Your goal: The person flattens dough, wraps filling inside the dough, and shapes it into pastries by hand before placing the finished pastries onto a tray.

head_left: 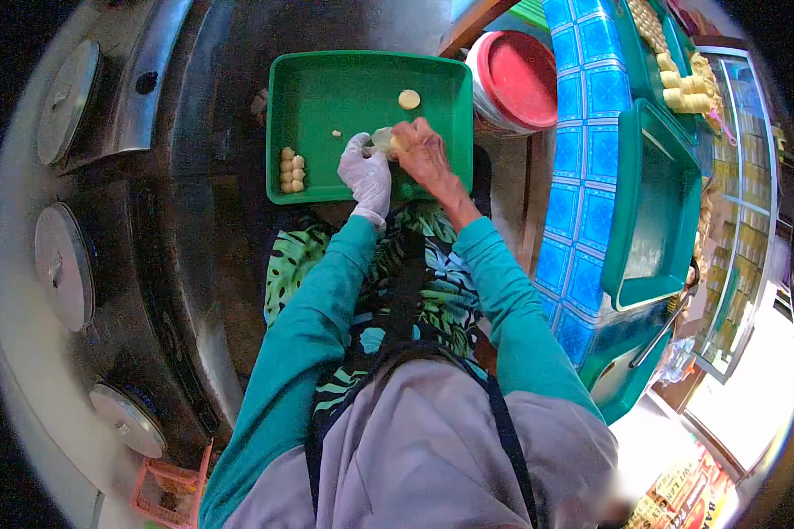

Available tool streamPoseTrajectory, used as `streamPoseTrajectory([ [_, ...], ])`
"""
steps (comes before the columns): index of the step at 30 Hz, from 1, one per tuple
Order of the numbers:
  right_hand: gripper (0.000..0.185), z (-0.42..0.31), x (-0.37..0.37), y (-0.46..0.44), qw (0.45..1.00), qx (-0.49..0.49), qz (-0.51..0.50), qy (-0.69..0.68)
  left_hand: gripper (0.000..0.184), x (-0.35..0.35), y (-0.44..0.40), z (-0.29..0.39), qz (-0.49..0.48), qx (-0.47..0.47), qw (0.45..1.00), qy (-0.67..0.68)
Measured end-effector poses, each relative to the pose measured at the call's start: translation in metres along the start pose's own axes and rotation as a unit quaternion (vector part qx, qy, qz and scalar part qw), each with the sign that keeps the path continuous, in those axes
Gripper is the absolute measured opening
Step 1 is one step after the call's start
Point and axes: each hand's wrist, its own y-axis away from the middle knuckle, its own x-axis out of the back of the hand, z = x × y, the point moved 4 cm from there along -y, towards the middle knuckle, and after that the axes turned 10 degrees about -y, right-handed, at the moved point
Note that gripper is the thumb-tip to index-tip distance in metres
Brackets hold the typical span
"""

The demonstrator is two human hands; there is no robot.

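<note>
A green tray lies across my lap. Inside it, at the lower left, several small pale balls stand in short rows, and a round pale piece lies at the upper right. A tiny crumb is near the middle. My left hand, in a white glove, has its fingers closed at a whitish, partly see-through thing too small to make out. My bare right hand meets it from the right, fingers bent round a pale piece, mostly hidden.
Round metal lids line the dark counter at left. A bucket with a red lid stands right of the tray. Further right, a blue tiled table bears another green tray. A pink basket is at the lower left.
</note>
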Motion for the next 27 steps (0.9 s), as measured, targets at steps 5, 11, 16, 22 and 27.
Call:
streamPoseTrajectory([
  [5,0.031,-0.001,0.004,0.003,0.999,0.010,0.025,-0.043,0.040,0.007,0.001,0.007,-0.030,0.044,0.999,-0.009],
  [11,0.027,0.017,-0.001,0.005,0.993,-0.060,0.066,-0.081,0.044,-0.008,0.002,-0.011,-0.039,0.084,0.993,0.071],
  [16,0.024,0.016,-0.003,-0.004,0.996,-0.007,0.038,-0.075,0.038,-0.007,0.005,0.016,-0.071,0.301,0.869,0.385],
  [22,0.017,0.009,0.003,-0.008,0.990,-0.012,-0.019,-0.141,0.023,0.020,-0.009,0.038,-0.245,0.220,0.905,0.270],
  [27,0.022,0.021,-0.004,-0.019,0.998,-0.029,-0.007,-0.053,0.024,0.024,-0.015,-0.002,-0.162,0.085,0.983,0.008],
])
